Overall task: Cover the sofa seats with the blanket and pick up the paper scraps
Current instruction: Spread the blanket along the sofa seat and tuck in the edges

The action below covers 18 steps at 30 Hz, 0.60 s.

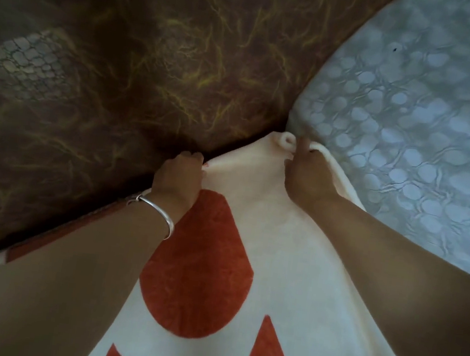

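1. Cream blanket (284, 274) with orange-red shapes spread over the near and middle ground, its far corner pushed up into the angle where two sofa surfaces meet.
2. Brown sofa back (130, 53) with yellowish veining filling the far left; pale blue-grey cushion (420, 121) with a bubbled pattern filling the far right.
3. Left hand (179, 175) curled closed at the blanket's far edge, right against the dark crease below the brown back; fingers tucked under, pinching the fabric edge.
4. Silver bangle (157, 212) around the left wrist.
5. Right hand (306, 172) just right of the left one, closed over the blanket's rolled corner, fingertips pressed into the seam beside the pale cushion; small roll of fabric showing just left of the knuckles.
6. Both forearms reaching in from the near edge, the blanket stretched taut between them.
7. Thin strip of blanket also visible at near left, along the base of the brown back.
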Each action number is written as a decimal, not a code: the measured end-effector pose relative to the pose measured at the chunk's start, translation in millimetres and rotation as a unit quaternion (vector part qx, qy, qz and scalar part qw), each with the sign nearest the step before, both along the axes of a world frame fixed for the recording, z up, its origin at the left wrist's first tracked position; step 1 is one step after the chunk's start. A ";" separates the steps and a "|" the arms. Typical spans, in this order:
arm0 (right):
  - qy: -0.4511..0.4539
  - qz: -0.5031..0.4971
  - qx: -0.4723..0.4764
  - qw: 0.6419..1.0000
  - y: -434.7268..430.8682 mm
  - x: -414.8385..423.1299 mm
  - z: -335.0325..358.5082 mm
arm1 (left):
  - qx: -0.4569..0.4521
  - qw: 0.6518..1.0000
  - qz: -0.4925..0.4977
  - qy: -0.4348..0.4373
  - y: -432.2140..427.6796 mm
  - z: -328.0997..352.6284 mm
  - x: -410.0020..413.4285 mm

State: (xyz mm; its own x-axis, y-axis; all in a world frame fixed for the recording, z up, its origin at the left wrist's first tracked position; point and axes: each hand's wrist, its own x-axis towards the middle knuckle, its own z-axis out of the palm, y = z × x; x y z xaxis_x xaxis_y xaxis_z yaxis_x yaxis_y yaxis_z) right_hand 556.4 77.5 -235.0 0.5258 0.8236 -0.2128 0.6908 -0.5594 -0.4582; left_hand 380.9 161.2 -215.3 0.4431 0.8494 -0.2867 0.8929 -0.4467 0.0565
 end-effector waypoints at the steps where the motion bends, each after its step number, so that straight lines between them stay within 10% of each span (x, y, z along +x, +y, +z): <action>1: 0.001 0.012 -0.013 1.000 1.3 1.3 -2.9 | -0.006 1.000 0.007 0.000 -0.1 -1.6 0.1; 18: -0.269 0.149 -0.137 0.942 34.4 -29.2 23.4 | -0.077 0.992 0.075 0.071 -3.2 6.3 -94.6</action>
